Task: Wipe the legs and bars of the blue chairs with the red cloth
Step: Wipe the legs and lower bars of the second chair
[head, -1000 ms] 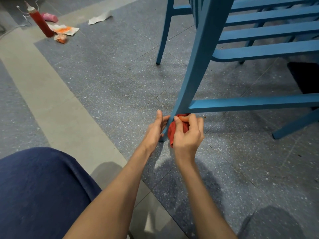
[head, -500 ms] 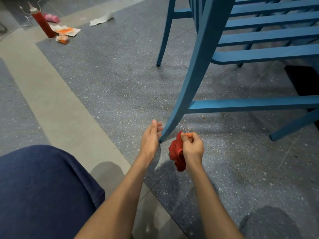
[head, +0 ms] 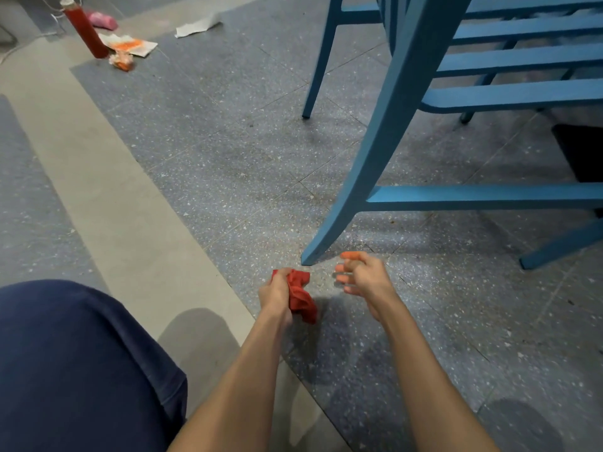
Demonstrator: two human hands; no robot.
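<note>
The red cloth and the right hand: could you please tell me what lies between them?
In the head view, only bare speckled floor lies between the red cloth, held by the left hand, and the right hand.

- Red cloth: crumpled into a bunch, gripped by the left hand, with its lower end hanging down. It is near the foot of the near leg and apart from it.
- Blue chair: painted, with a slatted seat. Its curved near leg stands on the floor.
- Bar: horizontal, joined low on that leg.
</note>
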